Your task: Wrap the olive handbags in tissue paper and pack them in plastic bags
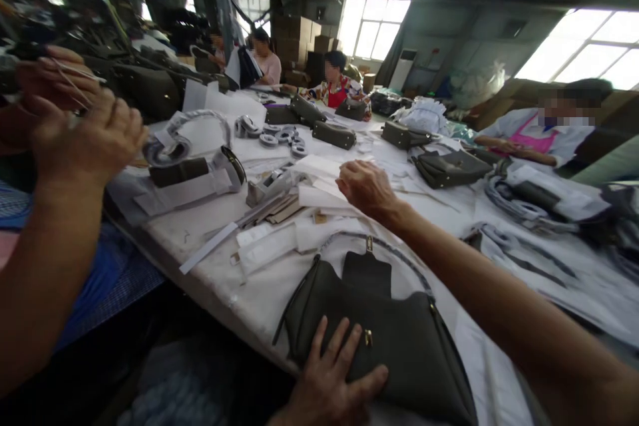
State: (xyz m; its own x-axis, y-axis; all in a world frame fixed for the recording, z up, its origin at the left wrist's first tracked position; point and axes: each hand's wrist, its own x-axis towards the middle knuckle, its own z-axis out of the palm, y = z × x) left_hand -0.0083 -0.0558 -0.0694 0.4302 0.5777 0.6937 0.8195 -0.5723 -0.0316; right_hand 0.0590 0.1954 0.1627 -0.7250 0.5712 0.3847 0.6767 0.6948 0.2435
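A dark olive leather handbag (399,339) with a gold clasp lies flat at the near edge of the white-covered table (234,293). My left hand (324,379) rests on its front with the fingers spread, holding nothing. My right hand (367,188) reaches out over the bag to a pile of white paper pieces (319,196). Its fingers curl down and pinch one of the sheets. The bag's wrapped handle (399,256) arches just under my right forearm.
A co-worker's two hands (82,130) work at the left, holding thin strips. Paper-wrapped straps (190,146), tape rolls (279,136) and cardboard pieces (279,210) lie mid-table. More olive bags (449,166) and several seated people (544,130) are further back.
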